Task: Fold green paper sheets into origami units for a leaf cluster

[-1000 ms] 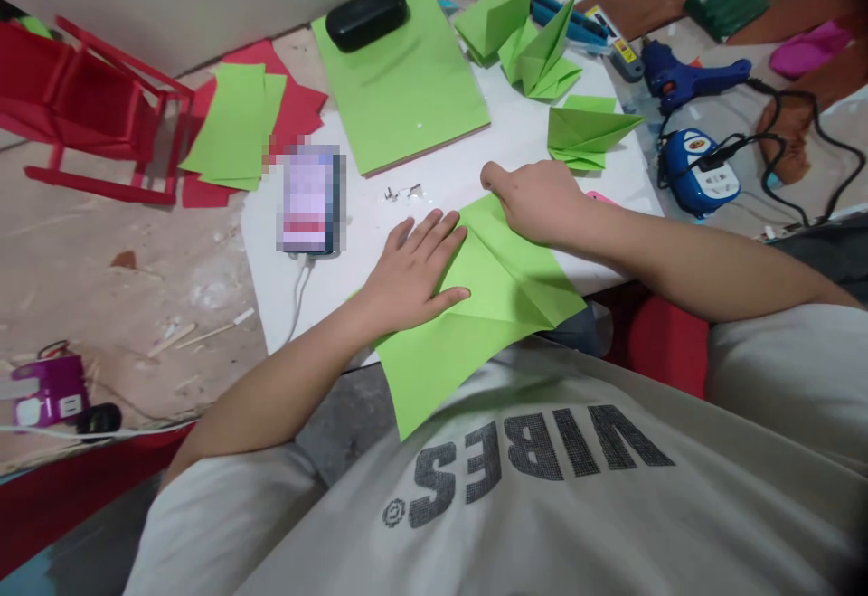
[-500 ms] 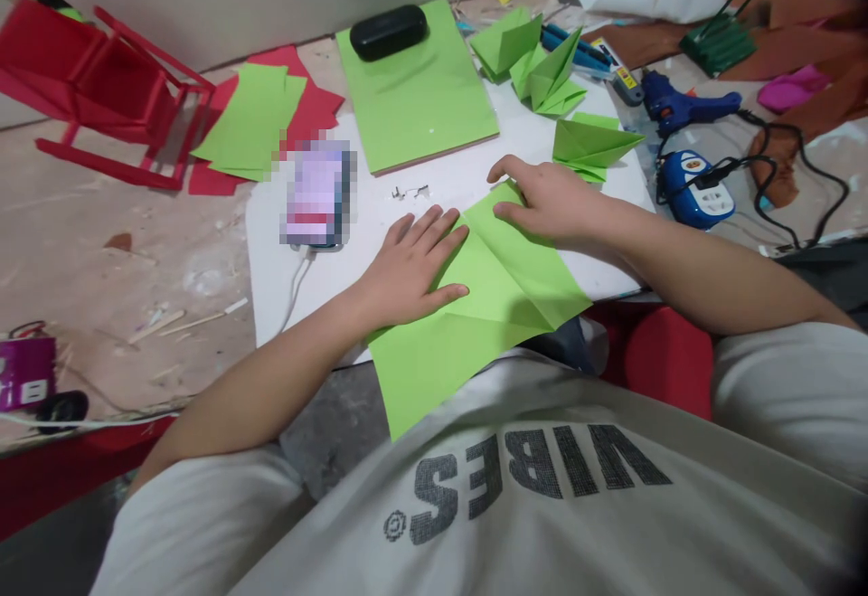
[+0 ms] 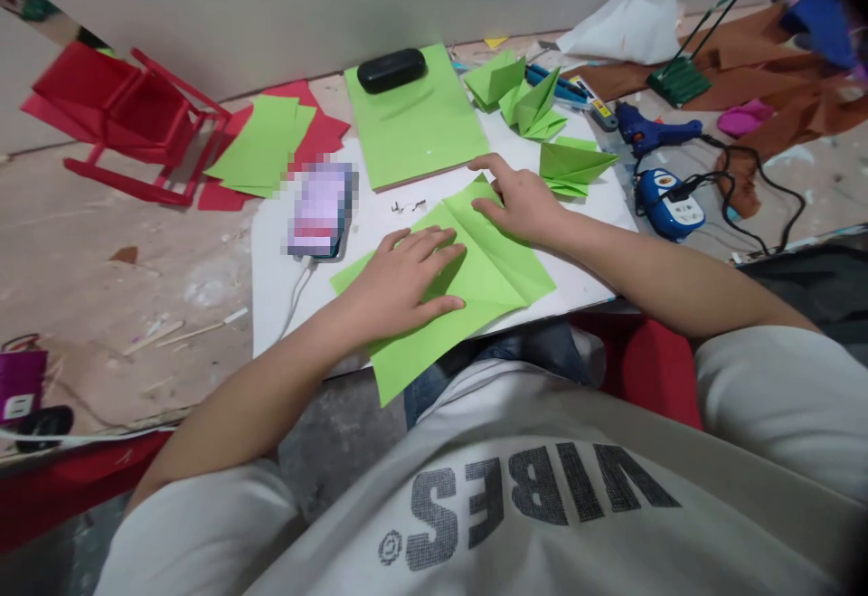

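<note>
A creased sheet of green paper (image 3: 488, 275) lies on the white board (image 3: 285, 293), its near corner jutting past the board's front edge toward my lap. My left hand (image 3: 417, 284) rests flat on the left part of the sheet, fingers spread. At the sheet's far right edge is my right hand (image 3: 519, 203), thumb and index finger apart; the thumb touches the paper and the other fingers are curled under. Folded green paper pieces (image 3: 573, 166) stand just beyond the right hand.
A phone (image 3: 322, 212) on a cable lies left. Behind are a green pad (image 3: 420, 135) with a black case (image 3: 391, 70), and a red miniature rocking chair (image 3: 136, 117). To the right sit a blue glue gun (image 3: 655, 130), a blue power socket (image 3: 670, 204) and looping black cords.
The green sheet has shifted away from my body, further onto the board, and its left corner now shows beyond my left hand. Both hands stay on the paper. The camera view has tilted slightly.
</note>
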Tool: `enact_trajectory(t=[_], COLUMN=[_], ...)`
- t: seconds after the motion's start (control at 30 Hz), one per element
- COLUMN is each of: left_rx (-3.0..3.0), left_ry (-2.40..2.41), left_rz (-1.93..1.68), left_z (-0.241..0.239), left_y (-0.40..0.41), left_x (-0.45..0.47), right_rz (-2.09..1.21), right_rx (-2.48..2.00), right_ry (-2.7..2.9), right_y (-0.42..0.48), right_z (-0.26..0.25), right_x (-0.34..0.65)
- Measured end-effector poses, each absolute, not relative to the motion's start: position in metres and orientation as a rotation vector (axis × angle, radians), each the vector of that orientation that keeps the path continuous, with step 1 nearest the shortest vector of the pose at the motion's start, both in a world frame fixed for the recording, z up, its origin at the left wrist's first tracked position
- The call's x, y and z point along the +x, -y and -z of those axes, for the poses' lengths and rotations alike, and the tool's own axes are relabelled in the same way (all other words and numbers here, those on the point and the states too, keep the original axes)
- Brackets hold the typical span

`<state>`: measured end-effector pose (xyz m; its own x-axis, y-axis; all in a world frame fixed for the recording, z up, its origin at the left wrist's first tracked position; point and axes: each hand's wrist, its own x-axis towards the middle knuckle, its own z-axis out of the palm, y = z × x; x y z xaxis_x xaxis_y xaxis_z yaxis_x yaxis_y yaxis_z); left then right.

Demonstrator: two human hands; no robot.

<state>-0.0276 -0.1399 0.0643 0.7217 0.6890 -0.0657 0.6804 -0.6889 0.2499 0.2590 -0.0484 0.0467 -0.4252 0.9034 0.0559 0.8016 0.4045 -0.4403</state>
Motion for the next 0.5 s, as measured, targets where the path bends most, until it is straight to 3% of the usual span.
enact_trajectory(t=[0.5], left_rx=[2.634], left_ry=[-1.088], left_rz=[-0.097], left_z=[-0.029], left_y=[0.128], left_x=[-0.028], right_rz=[-0.328], right_rx=[-1.653], right_ry=[2.528], right_y=[0.053], right_z=[-0.052], right_x=[0.264])
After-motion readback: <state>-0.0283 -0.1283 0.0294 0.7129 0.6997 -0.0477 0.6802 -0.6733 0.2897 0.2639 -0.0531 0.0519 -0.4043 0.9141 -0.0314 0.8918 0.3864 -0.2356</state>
